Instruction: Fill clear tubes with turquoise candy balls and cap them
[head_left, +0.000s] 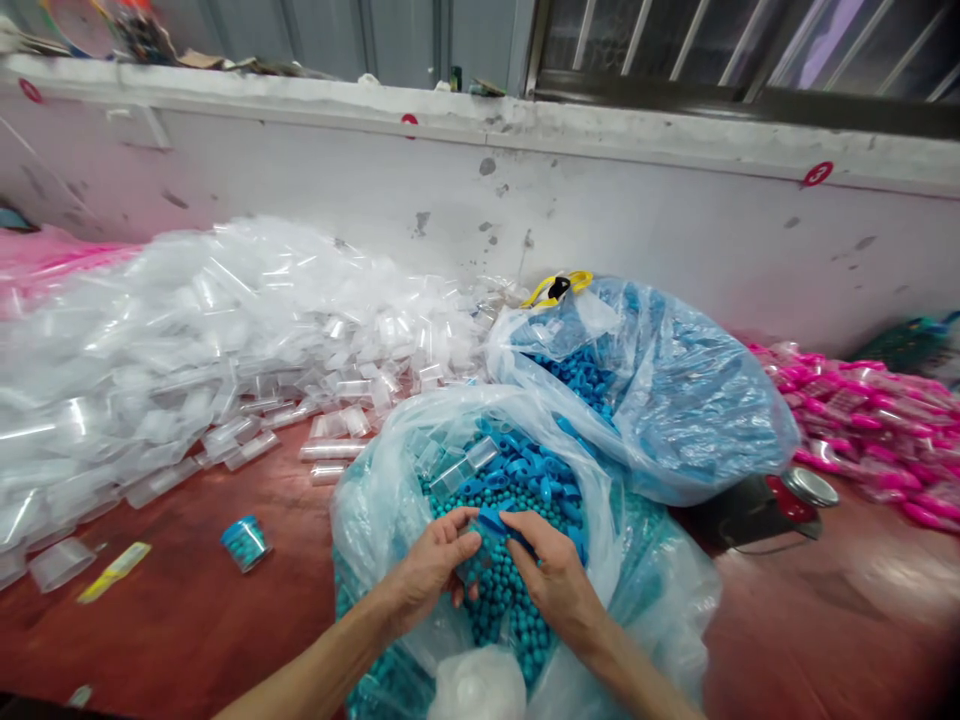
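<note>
Both hands are together over an open plastic bag point(375, 510) full of teal beads point(517, 610). My left hand point(442, 560) is closed around a small clear plastic cup point(472, 568), partly hidden by its fingers. At the cup's top, my right hand point(551, 570) grips a blue cap point(495, 519) between thumb and fingers. Whether the cap is fully seated I cannot tell. Just beyond the hands, loose blue caps point(536, 465) and a few clear cups point(465, 468) lie on the beads.
Clear plastic cups point(255, 430) form a large pile at left. A capped cup of beads point(245, 543) and a yellow cutter point(114, 572) lie on the red table point(187, 640). Behind is a blue bag point(675, 390); at right, a metal-lidded container point(810, 488) and pink packages point(885, 420).
</note>
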